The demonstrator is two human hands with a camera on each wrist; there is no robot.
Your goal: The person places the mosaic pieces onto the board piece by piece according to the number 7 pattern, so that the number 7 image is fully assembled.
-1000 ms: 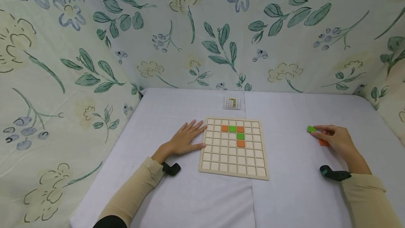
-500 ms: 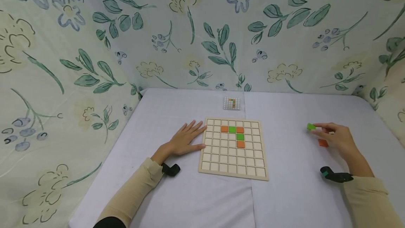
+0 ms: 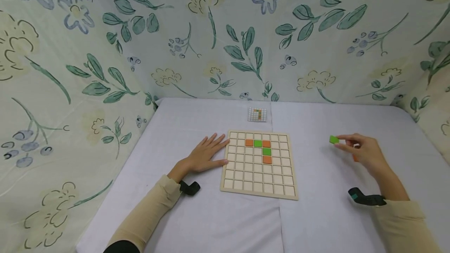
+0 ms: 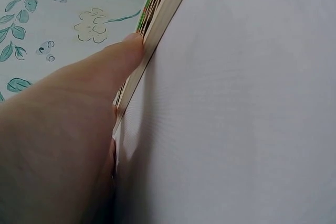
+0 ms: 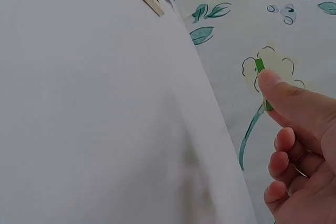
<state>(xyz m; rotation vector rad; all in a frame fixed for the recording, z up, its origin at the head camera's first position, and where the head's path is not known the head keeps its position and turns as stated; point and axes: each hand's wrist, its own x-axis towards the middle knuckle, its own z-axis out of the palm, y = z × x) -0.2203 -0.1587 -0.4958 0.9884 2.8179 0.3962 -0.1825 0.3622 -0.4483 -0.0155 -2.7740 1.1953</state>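
Observation:
A square wooden grid board (image 3: 259, 195) lies on the white cloth. Several orange and green tiles sit in its cells, three in a row near the top and others running down from the right one. My left hand (image 3: 204, 154) rests flat with spread fingers at the board's left edge; in the left wrist view the thumb (image 4: 126, 53) touches the rim. Over the cloth to the right, my right hand (image 3: 365, 152) pinches a green tile (image 3: 334, 139) between thumb and fingertips. The right wrist view shows that tile (image 5: 260, 66) edge-on, with the other fingers curled below.
Behind the board lies a small pattern card (image 3: 257, 114) with a printed grid. An orange tile (image 3: 355, 158) lies on the cloth, partly hidden by the right hand. A floral curtain (image 3: 225, 38) rises along the table's back edge.
My right hand, pinching the green tile, has lifted slightly and moved left, away from the orange tile's spot. The left hand and the board have stayed where they were.

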